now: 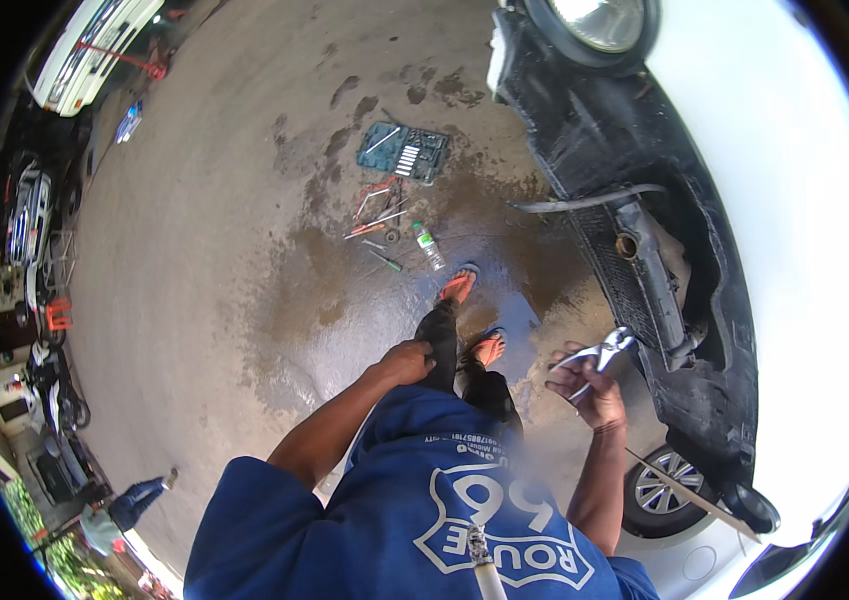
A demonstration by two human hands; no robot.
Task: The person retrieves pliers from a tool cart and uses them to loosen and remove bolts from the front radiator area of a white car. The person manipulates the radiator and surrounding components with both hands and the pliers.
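Observation:
My right hand [587, 388] is closed round the handles of silver pliers [607, 352]. Their jaws point up toward the lower end of a black radiator [660, 275] in the open front of a white car [795, 200]; whether they touch it, I cannot tell. A round opening [627, 246] shows on the radiator, and a grey hose [595, 201] sticks out above it. Against my dark trouser leg, my left hand [407, 362] is held with curled fingers. What they grip, if anything, is hidden.
On the wet concrete lie a teal socket set case [402, 152], several loose hand tools [377, 218] and a clear bottle [429, 246]. A smoking cigarette [488, 578] shows at the lower edge. The car's wheel [667, 492] is at right. Another person [135, 505] stands far left.

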